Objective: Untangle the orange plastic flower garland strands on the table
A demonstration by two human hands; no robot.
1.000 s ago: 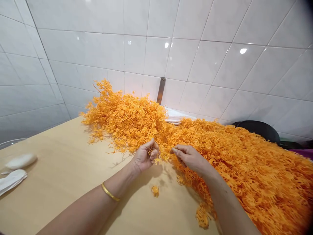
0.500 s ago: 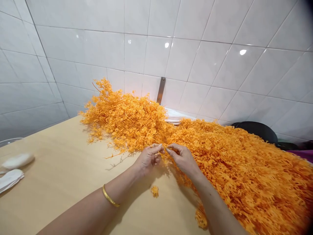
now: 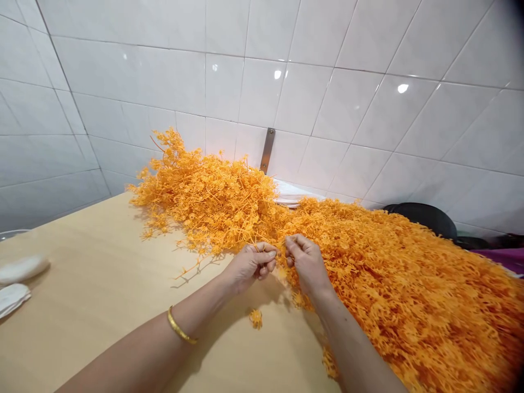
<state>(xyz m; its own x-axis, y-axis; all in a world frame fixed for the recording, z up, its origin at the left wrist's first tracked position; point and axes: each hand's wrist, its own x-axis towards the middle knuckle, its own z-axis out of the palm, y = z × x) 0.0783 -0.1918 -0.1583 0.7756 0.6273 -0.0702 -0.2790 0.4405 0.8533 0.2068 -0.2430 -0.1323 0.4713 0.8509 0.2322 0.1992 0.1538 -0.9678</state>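
My left hand [image 3: 251,266], below a gold bangle [image 3: 180,327], is closed in a pinch on a thin orange plastic stem. My right hand [image 3: 307,265] is pinched close beside it, a small gap between the fingertips; what it grips is hidden behind its fingers. Behind both hands lies a pile of orange artificial foliage sprigs [image 3: 213,196], with thin stems and frilly leaf clusters. A larger heap of orange leaf pieces [image 3: 401,273] spreads under and beyond my right forearm. One loose leaf piece [image 3: 256,318] lies on the table below my hands.
The pale wooden table [image 3: 123,289] meets a white tiled wall [image 3: 164,76]. A metal strip [image 3: 267,152] is fixed to the wall, above white cloth or plastic [image 3: 292,194]. White objects [image 3: 22,270] lie at the left. A black round object [image 3: 429,221] stands behind the heap.
My hands have moved slightly apart, the right one turning and its fingers curling in. The view has shifted a little to the right.
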